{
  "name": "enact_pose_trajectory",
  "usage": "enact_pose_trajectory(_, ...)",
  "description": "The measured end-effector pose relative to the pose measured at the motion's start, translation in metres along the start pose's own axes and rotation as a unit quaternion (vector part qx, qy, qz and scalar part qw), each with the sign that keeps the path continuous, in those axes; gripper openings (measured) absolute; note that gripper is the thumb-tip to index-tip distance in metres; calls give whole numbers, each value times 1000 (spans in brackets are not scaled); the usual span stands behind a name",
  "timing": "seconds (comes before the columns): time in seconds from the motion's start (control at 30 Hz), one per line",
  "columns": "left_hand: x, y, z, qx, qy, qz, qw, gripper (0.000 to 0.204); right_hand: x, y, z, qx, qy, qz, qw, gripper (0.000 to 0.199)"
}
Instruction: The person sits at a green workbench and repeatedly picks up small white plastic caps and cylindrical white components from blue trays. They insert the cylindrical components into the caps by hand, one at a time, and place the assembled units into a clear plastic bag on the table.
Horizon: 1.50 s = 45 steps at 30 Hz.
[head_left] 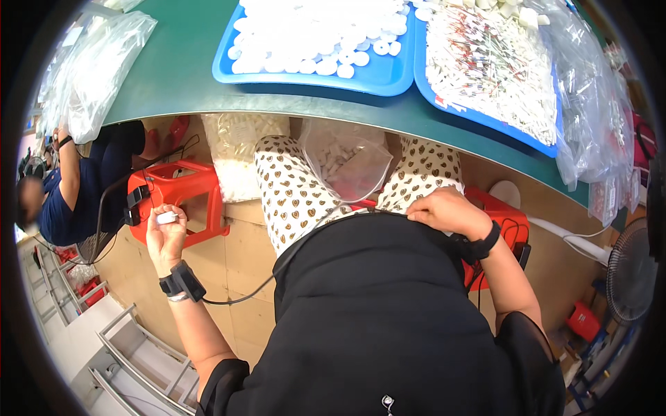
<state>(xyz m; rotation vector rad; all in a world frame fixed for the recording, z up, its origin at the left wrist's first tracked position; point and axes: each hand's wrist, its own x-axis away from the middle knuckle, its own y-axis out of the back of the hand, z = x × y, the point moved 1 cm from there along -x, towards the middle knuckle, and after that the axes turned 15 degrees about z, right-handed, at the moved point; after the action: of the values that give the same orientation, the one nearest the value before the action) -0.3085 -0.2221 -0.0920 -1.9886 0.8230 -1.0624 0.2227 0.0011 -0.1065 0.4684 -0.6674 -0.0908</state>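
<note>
As it is half curled, left hand [165,234]: holds small white piece [167,218]; light grip seems best;
Right hand [451,210]: loosely bent at patterned trousers [293,191]; its hold I cannot tell.

Green table [180,97], red stools [165,191], tan floor [243,246], fan [631,272].

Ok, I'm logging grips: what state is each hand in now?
Left hand: closed, holding a small white piece.
Right hand: resting against the patterned trousers, palm hidden; open or closed cannot be told.
</note>
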Motion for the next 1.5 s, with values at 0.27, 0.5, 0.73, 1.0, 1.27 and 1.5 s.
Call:
enact_pose_trajectory(0.27, 1, 38, 9, -40, -28, -63, 997, 21, -99, -43, -25, 277, -129, -35, 952, 15)
enact_pose_trajectory(0.5, 10, -82, 171, -68, 163, 119, 977, 20, -104, -22, -50, 25, -135, -19, 990, 28)
enact_pose_trajectory(0.73, 4, -174, 252, -22, 318, 312, 895, 21, -11, 29, 33, 50, 30, -103, 993, 22)
enact_pose_trajectory(1.0, -31, -249, 252, -250, 158, 389, 873, 30, 24, 68, 86, -4, 86, -203, 975, 17)
enact_pose_trajectory(1.27, -49, -276, 243, -284, 72, 356, 888, 61, 31, 89, 96, 16, 111, -297, 948, 13)
enact_pose_trajectory(1.5, -14, -228, 221, -324, 192, 387, 842, 43, -43, 38, 52, 127, 95, -169, 973, 24)
